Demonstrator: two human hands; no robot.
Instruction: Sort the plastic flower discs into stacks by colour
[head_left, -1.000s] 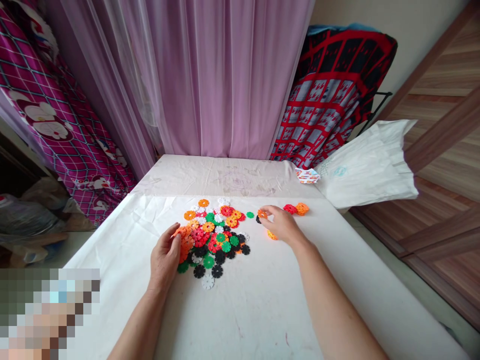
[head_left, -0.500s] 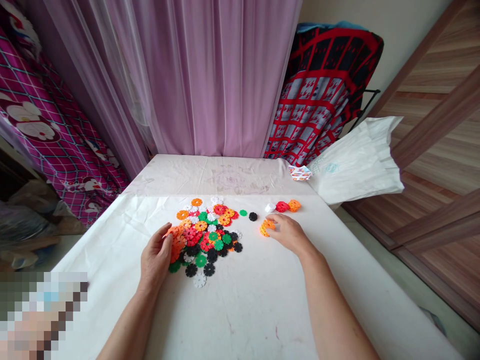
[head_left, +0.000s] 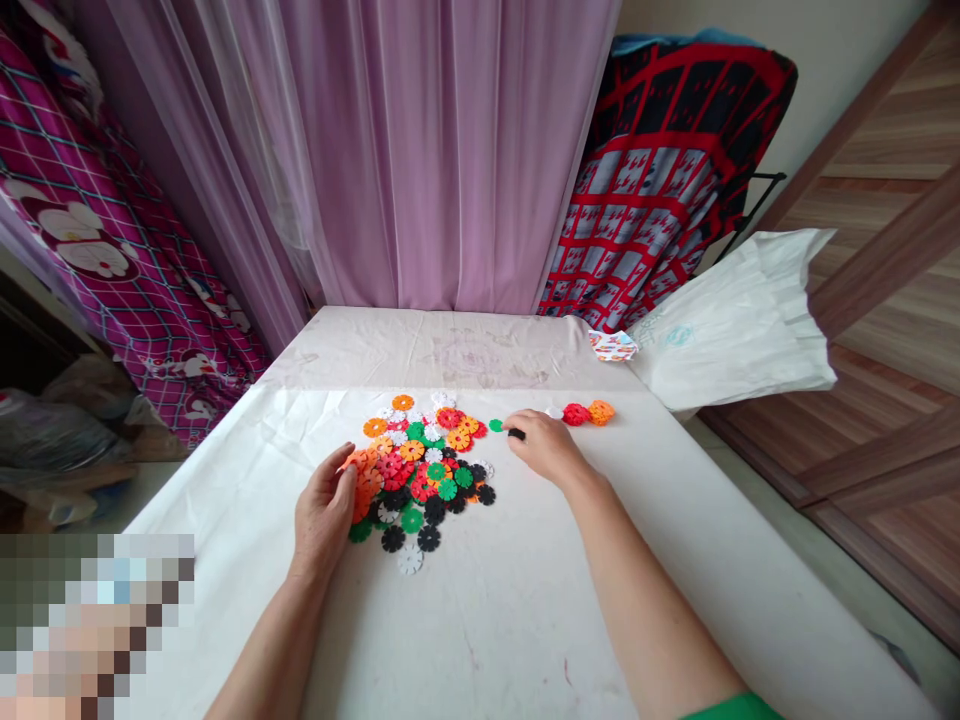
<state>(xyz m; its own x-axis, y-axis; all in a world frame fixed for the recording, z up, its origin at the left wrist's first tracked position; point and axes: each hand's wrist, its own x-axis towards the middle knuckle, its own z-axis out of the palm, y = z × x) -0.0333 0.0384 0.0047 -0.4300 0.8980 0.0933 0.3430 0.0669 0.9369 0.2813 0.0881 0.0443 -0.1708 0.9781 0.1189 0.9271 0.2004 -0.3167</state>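
R grip [head_left: 511, 434] pinching blk disc [head_left: 517, 434], edge crosswise, L grip [head_left: 350, 462] unclear, touching orange discs [head_left: 367, 492]

Soft, diffuse light lay over the white tabletop [head_left: 465, 630], with faint shadow beside the left forearm [head_left: 274, 630]; the discs [head_left: 412, 519] looked fairly sharp, the edges stretched, and coarse pixels masked the lower left corner

One disc pile [head_left: 412, 450], one red cluster [head_left: 576, 414], one bag [head_left: 739, 325]
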